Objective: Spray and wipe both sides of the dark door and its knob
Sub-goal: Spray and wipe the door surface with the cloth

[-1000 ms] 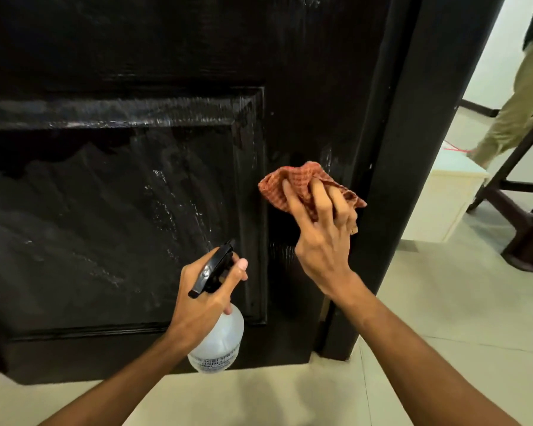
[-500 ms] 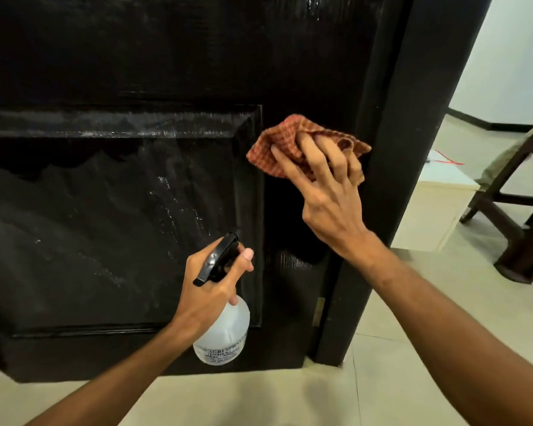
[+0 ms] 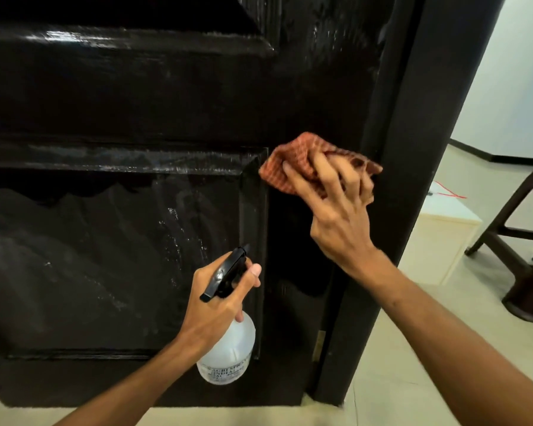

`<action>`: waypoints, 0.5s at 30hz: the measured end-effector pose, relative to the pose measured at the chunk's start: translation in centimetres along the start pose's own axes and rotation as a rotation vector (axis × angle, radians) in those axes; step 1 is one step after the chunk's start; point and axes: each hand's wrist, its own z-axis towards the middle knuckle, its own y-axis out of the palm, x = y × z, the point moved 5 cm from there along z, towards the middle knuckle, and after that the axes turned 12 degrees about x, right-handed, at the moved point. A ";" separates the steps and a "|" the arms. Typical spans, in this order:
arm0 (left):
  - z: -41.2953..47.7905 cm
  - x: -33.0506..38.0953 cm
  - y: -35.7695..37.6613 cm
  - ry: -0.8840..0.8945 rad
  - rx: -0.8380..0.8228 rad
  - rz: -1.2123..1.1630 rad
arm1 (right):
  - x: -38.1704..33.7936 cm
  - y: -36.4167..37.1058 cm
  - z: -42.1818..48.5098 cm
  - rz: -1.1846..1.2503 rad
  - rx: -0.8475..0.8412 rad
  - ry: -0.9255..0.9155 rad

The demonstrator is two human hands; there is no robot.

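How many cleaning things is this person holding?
2: a spray bottle gripped in the left hand, and a red checked cloth held against the door by the right hand. None seems hidden.

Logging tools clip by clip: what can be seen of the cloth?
The cloth is a reddish-orange checked rag, woven, bunched into a loose wad. The right hand grips it, fingers curled over its lower part, and holds it against the door, at the upper right corner of the lower panel, near the frame. Its ends stick out past the fingers.
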 end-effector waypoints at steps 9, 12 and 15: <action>1.9 3.9 -0.5 0.038 0.014 0.003 | 2.5 -0.4 5.8 0.018 0.000 -0.053; 2.6 5.8 -0.4 0.066 0.036 -0.001 | 5.8 -0.7 11.9 -0.010 0.092 0.116; 3.6 7.8 -0.5 0.089 0.055 -0.014 | 4.7 -0.4 11.2 -0.004 0.084 0.165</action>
